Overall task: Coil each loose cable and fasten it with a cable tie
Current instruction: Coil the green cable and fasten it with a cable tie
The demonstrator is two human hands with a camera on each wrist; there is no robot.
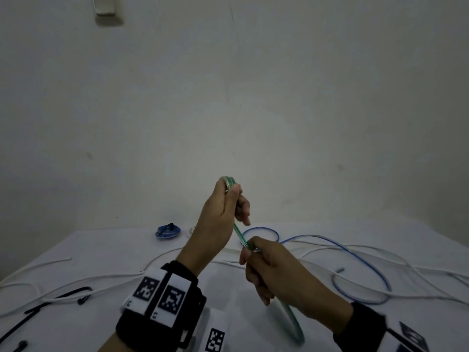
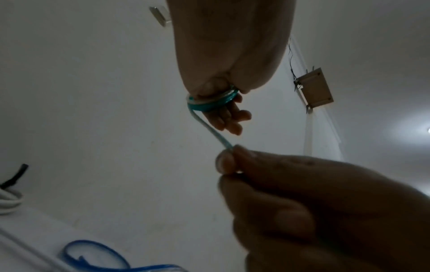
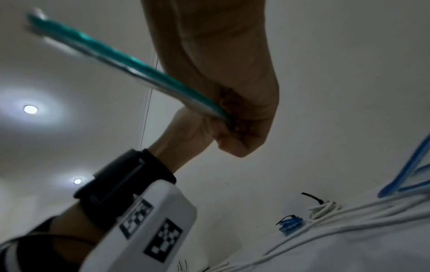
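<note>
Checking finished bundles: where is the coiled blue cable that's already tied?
In the head view the tied blue coil lies at the table's far edge, left of centre, beyond the left hand.

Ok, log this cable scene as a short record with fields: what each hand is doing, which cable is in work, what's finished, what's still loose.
cable in work: green cable, partly wound
left hand: raised, grips the green coil
right hand: pinches the green cable below the coil
finished: blue coil and white coil, each tied, at the table's far edge
still loose: blue cable, white cables
unused: black cable ties, near left
</note>
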